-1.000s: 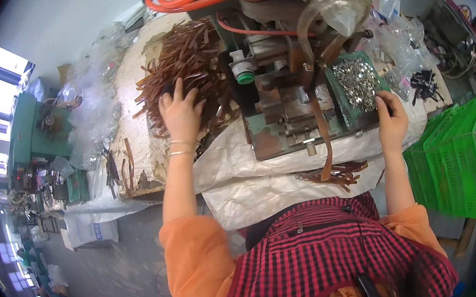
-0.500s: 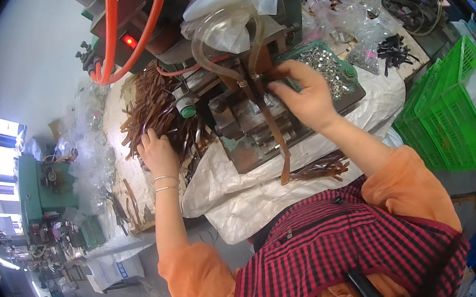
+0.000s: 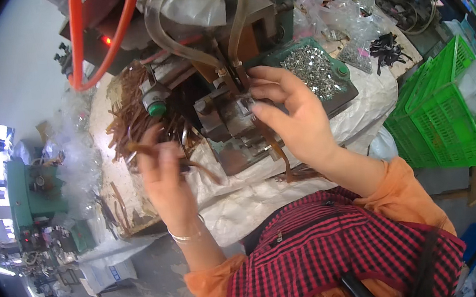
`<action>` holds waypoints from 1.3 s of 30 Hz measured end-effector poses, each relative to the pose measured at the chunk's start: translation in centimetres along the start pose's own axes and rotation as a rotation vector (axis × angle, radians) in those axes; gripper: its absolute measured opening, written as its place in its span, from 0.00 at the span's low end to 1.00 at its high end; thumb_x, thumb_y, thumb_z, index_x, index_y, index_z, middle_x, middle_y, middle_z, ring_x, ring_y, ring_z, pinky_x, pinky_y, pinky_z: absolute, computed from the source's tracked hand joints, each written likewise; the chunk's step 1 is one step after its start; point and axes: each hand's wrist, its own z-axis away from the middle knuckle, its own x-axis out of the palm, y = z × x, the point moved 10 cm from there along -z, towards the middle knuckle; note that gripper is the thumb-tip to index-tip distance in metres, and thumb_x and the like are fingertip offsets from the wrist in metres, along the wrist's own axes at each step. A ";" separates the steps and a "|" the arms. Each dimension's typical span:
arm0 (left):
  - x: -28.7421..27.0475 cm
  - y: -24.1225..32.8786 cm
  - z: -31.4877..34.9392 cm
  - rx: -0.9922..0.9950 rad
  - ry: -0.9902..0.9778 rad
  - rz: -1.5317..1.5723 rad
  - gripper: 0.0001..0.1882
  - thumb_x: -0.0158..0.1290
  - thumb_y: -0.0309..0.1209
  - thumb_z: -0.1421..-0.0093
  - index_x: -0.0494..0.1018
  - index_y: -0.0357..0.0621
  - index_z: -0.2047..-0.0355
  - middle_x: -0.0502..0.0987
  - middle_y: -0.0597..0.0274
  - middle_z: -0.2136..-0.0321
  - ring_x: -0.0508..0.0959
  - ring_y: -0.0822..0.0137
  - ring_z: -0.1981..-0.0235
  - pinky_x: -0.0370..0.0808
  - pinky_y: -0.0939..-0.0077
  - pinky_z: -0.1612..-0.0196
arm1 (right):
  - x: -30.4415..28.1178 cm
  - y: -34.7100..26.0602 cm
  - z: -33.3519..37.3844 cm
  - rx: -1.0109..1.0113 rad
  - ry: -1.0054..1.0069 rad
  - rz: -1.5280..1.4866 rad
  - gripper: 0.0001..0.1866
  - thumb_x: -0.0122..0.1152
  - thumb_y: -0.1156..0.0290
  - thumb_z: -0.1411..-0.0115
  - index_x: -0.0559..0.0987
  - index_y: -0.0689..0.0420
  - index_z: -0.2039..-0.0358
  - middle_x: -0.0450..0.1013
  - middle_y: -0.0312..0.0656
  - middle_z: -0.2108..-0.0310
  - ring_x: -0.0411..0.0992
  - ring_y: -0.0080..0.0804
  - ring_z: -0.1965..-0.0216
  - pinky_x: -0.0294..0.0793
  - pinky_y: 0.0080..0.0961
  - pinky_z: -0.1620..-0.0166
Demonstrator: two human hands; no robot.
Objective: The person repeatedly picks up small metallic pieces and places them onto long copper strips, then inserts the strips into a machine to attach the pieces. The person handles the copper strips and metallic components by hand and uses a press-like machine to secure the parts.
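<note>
My left hand (image 3: 164, 178) is raised in front of a pile of brown leather straps (image 3: 132, 111) and grips one brown strap (image 3: 192, 166) whose end trails down to the right. My right hand (image 3: 296, 114) is at the metal press machine (image 3: 229, 123), fingers bent around a small piece at the die; what it pinches is too small to make out. Another brown strap (image 3: 278, 149) hangs from the machine under that hand. A green tray of small silver rivets (image 3: 314, 71) sits just right of my right hand.
Clear hoses (image 3: 200, 34) and an orange hose (image 3: 79, 43) loop over the machine. A green plastic crate (image 3: 444, 108) stands at the right. White sheeting (image 3: 238, 202) covers the bench edge. Plastic bags and black parts (image 3: 386, 47) lie behind the tray. A green machine (image 3: 35, 191) stands far left.
My left hand lifted off the strap pile holding one strap and came nearer. My right hand moved from the rivet tray to the machine's die.
</note>
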 end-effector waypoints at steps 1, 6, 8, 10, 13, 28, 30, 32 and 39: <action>3.6 -0.2 1.2 -0.114 -0.150 -0.007 0.14 0.44 0.34 0.25 0.71 0.37 0.48 0.82 0.58 0.66 0.77 0.73 0.68 0.73 0.82 0.61 | -1.0 -0.8 0.1 -0.089 -0.049 0.219 0.22 0.63 0.78 0.40 0.77 0.60 0.44 0.77 0.49 0.48 0.74 0.38 0.43 0.71 0.33 0.39; 14.0 -3.4 5.1 -0.674 -0.611 0.310 0.19 0.40 0.42 0.23 0.73 0.41 0.62 0.80 0.57 0.77 0.68 0.79 0.85 0.63 0.89 0.81 | -11.0 1.9 -1.4 -0.340 0.189 1.346 0.13 0.70 0.71 0.46 0.85 0.56 0.59 0.75 0.53 0.44 0.68 0.56 0.37 0.68 0.46 0.37; 15.1 -5.6 5.2 -0.859 -0.510 0.462 0.19 0.41 0.42 0.24 0.71 0.43 0.66 0.79 0.57 0.80 0.64 0.79 0.91 0.57 0.89 0.88 | -13.7 4.1 -1.3 -0.273 0.231 1.489 0.12 0.70 0.71 0.47 0.84 0.57 0.61 0.76 0.54 0.46 0.68 0.57 0.37 0.68 0.47 0.37; 15.2 -6.2 5.3 -0.896 -0.451 0.506 0.18 0.42 0.42 0.24 0.71 0.45 0.67 0.78 0.58 0.80 0.62 0.78 0.93 0.57 0.87 0.90 | -14.1 4.5 -1.4 -0.344 0.182 1.377 0.09 0.70 0.70 0.46 0.84 0.57 0.65 0.77 0.55 0.48 0.68 0.57 0.37 0.68 0.46 0.37; 14.7 -7.5 5.0 -0.849 -0.409 0.497 0.19 0.48 0.46 0.26 0.74 0.46 0.66 0.78 0.61 0.80 0.68 0.79 0.87 0.55 0.87 0.87 | -14.7 3.4 -2.6 -0.365 0.232 1.232 0.07 0.70 0.69 0.46 0.84 0.57 0.68 0.79 0.51 0.55 0.73 0.50 0.45 0.72 0.41 0.45; 10.8 -7.4 6.3 -0.662 -0.444 0.391 0.15 0.49 0.39 0.26 0.75 0.38 0.57 0.83 0.50 0.65 0.81 0.67 0.74 0.77 0.79 0.74 | -8.3 8.5 -7.8 -0.416 0.083 1.586 0.06 0.66 0.70 0.43 0.81 0.58 0.67 0.77 0.46 0.65 0.76 0.50 0.59 0.75 0.45 0.57; 6.0 -9.0 8.3 -0.623 -0.330 0.273 0.14 0.49 0.37 0.26 0.75 0.36 0.55 0.83 0.51 0.63 0.81 0.67 0.73 0.78 0.78 0.72 | -9.9 7.0 -5.5 -0.444 0.115 1.510 0.04 0.64 0.71 0.41 0.80 0.58 0.68 0.77 0.46 0.65 0.76 0.50 0.59 0.75 0.44 0.57; 0.3 -10.6 8.8 -0.574 -0.178 0.140 0.13 0.50 0.35 0.27 0.75 0.37 0.54 0.83 0.54 0.62 0.82 0.68 0.71 0.77 0.79 0.70 | -13.5 5.1 -3.4 -0.368 0.285 1.248 0.06 0.63 0.71 0.38 0.81 0.60 0.66 0.78 0.45 0.64 0.77 0.46 0.60 0.75 0.40 0.58; -11.1 -2.2 2.6 0.006 0.273 -0.498 0.07 0.57 0.28 0.32 0.79 0.37 0.59 0.83 0.60 0.65 0.80 0.75 0.65 0.73 0.79 0.66 | -23.2 10.3 -0.9 -0.028 0.690 0.100 0.12 0.62 0.67 0.31 0.81 0.63 0.55 0.81 0.38 0.66 0.76 0.23 0.65 0.75 0.20 0.59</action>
